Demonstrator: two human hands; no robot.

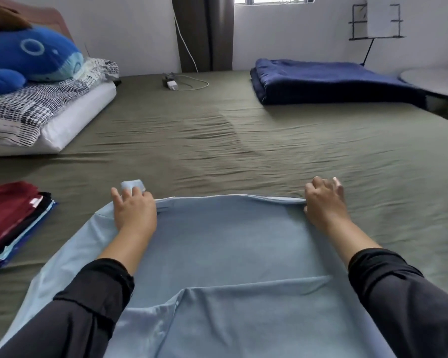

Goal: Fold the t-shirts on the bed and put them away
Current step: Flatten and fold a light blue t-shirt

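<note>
spreading: the light blue t-shirt (225, 254) lies flat on the bed (217, 140), filling the 6 o'clock half of the view, its far edge running from 9 to 3 o'clock between the two hands.
fabric: looks thin, soft and a little slick; light enough to lift by two corners, but likely to sag and slide on itself, so a crease would want pressing flat.
hold points: the two far corners look the best places, since they keep the edge taut; a placket with a small button (177, 303) sits near 6 o'clock.
left hand (135, 210): its grip is clenched on the corner at 9 o'clock, a tuft of cloth poking up between the fingers.
right hand (325, 202): its grip is curled over the corner at 3 o'clock, pinching the hem against the sheet.
bed space: bare, wrinkled olive sheet toward 12 o'clock; nothing blocks a fold either way.
dark blue blanket (329, 82): folded at 1 o'clock, well apart.
pillow (44, 117): at 10 o'clock, a blue plush toy (31, 58) on top.
stack of folded shirts (11, 218): at 9 o'clock, near the left sleeve; probably where this one goes.
charger (171, 84): small, with cable, at 12 o'clock by the wall.
</note>
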